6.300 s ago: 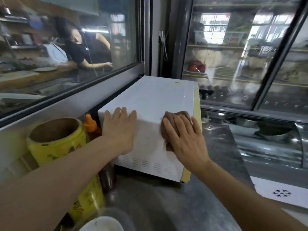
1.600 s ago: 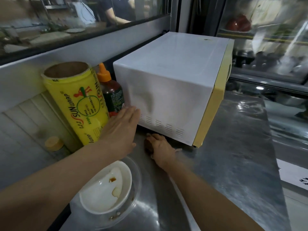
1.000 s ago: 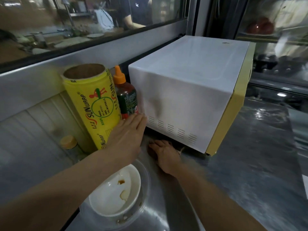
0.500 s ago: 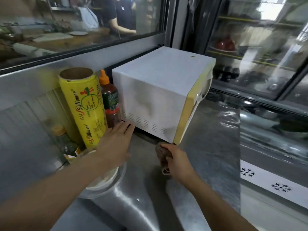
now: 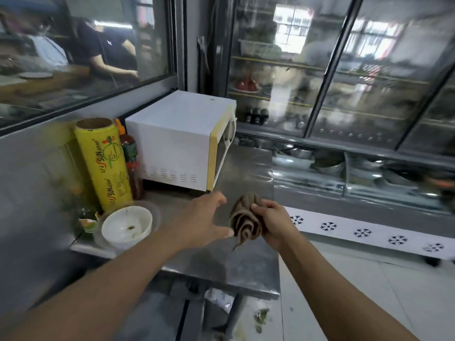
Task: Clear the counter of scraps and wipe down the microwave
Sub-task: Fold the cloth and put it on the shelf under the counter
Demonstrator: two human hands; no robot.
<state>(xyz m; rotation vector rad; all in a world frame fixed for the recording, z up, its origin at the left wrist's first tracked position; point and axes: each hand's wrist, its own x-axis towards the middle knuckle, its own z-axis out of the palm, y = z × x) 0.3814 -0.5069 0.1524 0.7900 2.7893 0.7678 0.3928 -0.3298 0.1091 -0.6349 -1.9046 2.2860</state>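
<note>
The shiny metal counter [image 5: 241,264] runs out from a wall with a big window [image 5: 81,45] above it. At the back of the counter stands the white microwave [image 5: 177,141] with a yellow front edge. Just left of it stand a sauce bottle [image 5: 130,158] and a tall yellow roll of wrap [image 5: 105,166]. A white bowl [image 5: 126,226] with bits of food in it sits near the counter's left edge. The right hand [image 5: 273,223] grips a bunched brown cloth [image 5: 246,221] above the counter, well in front of the microwave. The left hand [image 5: 204,219] has its fingers spread loose, and its thumb touches the cloth. Glass-door fridges [image 5: 344,77] fill the room behind. Green scraps [image 5: 261,317] lie on the pale tile floor [image 5: 369,291].
</note>
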